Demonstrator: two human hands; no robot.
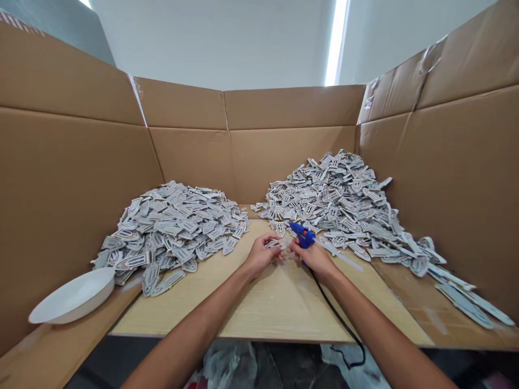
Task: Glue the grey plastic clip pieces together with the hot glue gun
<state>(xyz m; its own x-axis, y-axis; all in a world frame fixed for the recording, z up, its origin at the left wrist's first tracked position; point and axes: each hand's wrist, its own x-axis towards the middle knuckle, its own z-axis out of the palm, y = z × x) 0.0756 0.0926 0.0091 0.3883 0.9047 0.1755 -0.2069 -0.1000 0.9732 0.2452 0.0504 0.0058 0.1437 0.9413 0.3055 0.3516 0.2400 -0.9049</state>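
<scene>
Over the middle of the board, my left hand (264, 253) is closed, with a small grey-white cut-out piece (271, 245) pinched in its fingers. My right hand (313, 257) grips a blue hot glue gun (303, 235), whose nozzle points up and to the left. A pale translucent glue stick (340, 256) juts from the gun's back end, and a black cord (330, 305) runs down from it past the board's front edge. The fingertips of both hands are close together; something pale and small between them is too blurred to make out.
A heap of grey-white cut-outs (174, 221) lies at left, a taller heap (332, 194) at right, with long strips (466, 294) trailing forward. A white bowl (75, 297) sits front left. Cardboard walls (194, 151) enclose three sides of the wooden board (279, 313).
</scene>
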